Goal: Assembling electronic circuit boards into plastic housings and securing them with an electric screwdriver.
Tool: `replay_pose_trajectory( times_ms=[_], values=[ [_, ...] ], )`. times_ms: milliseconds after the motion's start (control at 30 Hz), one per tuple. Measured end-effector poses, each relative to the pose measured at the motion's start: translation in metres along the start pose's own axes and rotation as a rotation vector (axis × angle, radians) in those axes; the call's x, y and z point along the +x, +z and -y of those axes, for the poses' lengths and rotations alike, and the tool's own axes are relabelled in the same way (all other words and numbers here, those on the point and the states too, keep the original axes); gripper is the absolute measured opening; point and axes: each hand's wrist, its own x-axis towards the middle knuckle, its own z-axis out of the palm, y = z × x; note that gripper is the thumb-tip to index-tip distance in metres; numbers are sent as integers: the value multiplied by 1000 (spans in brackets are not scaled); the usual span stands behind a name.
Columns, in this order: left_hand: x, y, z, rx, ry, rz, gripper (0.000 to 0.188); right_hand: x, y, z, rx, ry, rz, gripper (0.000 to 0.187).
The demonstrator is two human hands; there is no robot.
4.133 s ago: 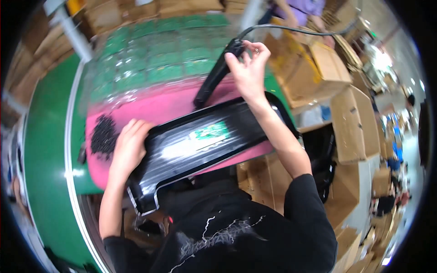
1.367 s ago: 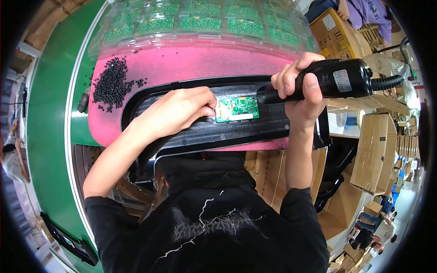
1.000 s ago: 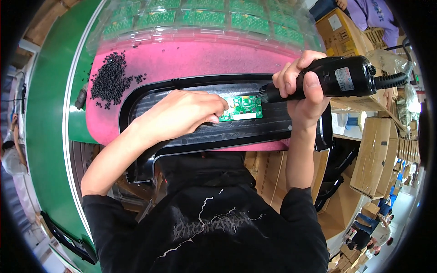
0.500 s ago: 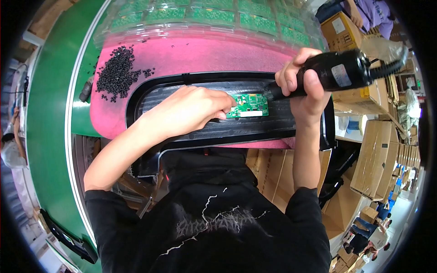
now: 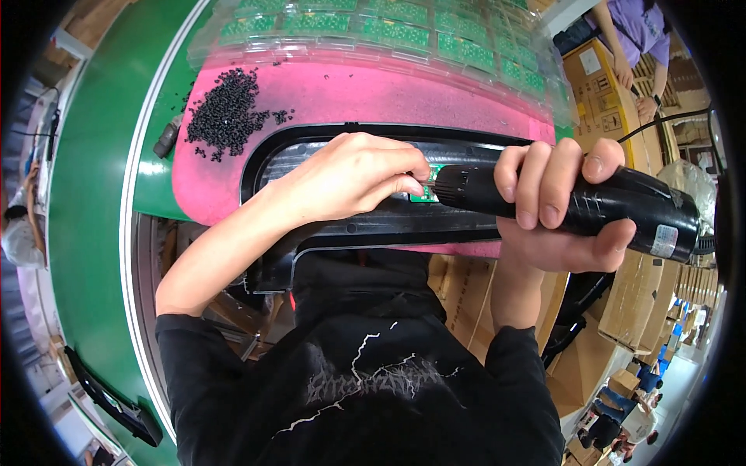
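My right hand [image 5: 559,206] wraps round a black electric screwdriver [image 5: 629,198], held level with its ribbed nose [image 5: 458,186] pointing left. The thumb and fingertips of my left hand [image 5: 353,175] are pinched together right at the thin bit in front of that nose. Whatever lies between them is too small and hidden to make out. Beneath the fingers and the nose, a green circuit board [image 5: 420,196] shows only in part. It lies inside a long black plastic housing [image 5: 365,229] with rounded ends and a raised rim.
A heap of small black screws [image 5: 225,115] rests on the pink mat [image 5: 373,93]. Clear plastic trays of green boards [image 5: 396,35] stand at the far side. Cardboard boxes [image 5: 594,89] sit to the right, near a person in purple [image 5: 637,31]. The green table [image 5: 101,210] extends left.
The screwdriver has turned level, its nose now over the board and meeting my left fingertips. My left hand has lifted off the board's left end and pinches at the bit.
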Motion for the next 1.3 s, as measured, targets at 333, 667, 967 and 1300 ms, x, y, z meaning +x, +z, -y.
replay_pose_trajectory(
  times_ms=[333, 667, 967, 1300],
  values=[
    [3, -7, -1, 270, 26, -242, 10, 0, -11, -27, -246, 141, -39, 44],
    [4, -8, 4, 286, -191, -210, 18, -3, -20, -45, -60, 186, -94, 32],
    [5, -9, 8, 238, -215, -155, 21, 6, -13, -51, -268, 317, -62, 37],
    [3, -9, 5, 442, 21, -83, 24, -4, -8, -39, -84, 164, -96, 40]
  ],
)
